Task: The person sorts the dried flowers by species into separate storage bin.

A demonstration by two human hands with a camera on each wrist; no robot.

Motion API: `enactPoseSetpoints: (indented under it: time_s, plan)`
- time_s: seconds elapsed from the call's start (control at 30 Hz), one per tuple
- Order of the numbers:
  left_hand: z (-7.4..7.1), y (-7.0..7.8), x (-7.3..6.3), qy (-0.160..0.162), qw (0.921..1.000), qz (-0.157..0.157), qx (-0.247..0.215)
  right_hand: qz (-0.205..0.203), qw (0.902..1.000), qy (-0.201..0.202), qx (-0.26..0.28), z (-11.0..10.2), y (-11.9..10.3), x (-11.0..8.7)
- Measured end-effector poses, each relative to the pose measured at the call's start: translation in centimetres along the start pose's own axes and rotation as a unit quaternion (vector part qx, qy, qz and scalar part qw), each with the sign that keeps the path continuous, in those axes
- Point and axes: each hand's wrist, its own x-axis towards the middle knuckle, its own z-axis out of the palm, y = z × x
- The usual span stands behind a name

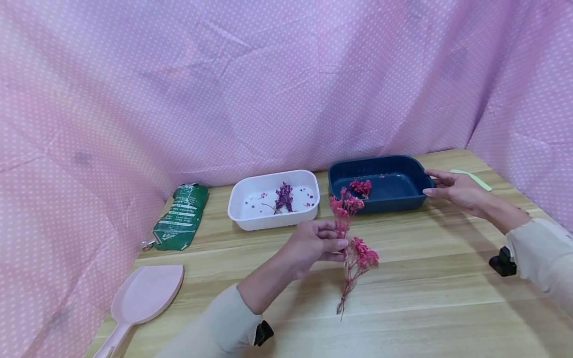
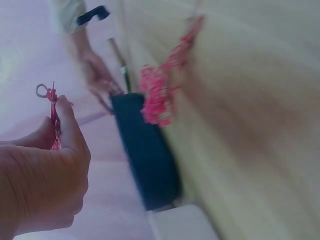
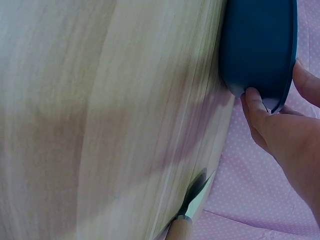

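Between the thumb and fingers of my left hand [image 1: 309, 248] is a sprig of dried pink flowers [image 1: 364, 253], held upright above the table; its thin stems hang below the hand. The left wrist view shows the thumb and a finger pinching reddish stems [image 2: 55, 120]. My right hand [image 1: 461, 193] grips the right end of a dark blue tray [image 1: 380, 204], thumb by the rim and fingers against the end wall [image 3: 257, 55]. Inside that tray lies a pink flower cluster [image 1: 360, 187]. A white tray [image 1: 277, 222] beside it holds a purple flower sprig [image 1: 284, 197] and scattered small bits.
On the left lie a green printed packet [image 1: 182, 219] and a pink dustpan [image 1: 147, 293]. To the right of the blue tray is a pale green strip [image 1: 472, 179]; the right wrist view shows a wooden-handled tool [image 3: 180, 227]. Pink dotted cloth [image 1: 268, 89] hangs behind the table.
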Motion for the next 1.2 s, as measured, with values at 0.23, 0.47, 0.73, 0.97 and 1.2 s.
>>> enactPoseSetpoints:
  time_s: [0.23,0.47,0.73,0.97,1.2]
  plan:
    - [0.7,2.2,1.6,0.022,0.9996,0.004,-0.019,0.000,1.0000,0.002,-0.005,0.0,-0.1,-0.2]
    - [1.0,3.2,4.9,0.056,0.9970,0.015,-0.051,-0.001,1.0000,0.002,-0.004,-0.1,0.0,-0.1]
    - [0.9,4.4,9.2,0.111,0.9924,0.013,-0.052,-0.004,0.9999,0.009,-0.008,0.0,-0.3,-0.3]
    - [1.2,4.5,12.1,0.168,0.9845,0.023,-0.043,0.003,1.0000,-0.004,-0.008,-0.2,-0.2,-0.1]
    - [1.8,4.8,13.6,0.089,0.9955,0.007,-0.031,0.006,0.9999,-0.008,-0.001,-0.2,-0.4,-0.2]
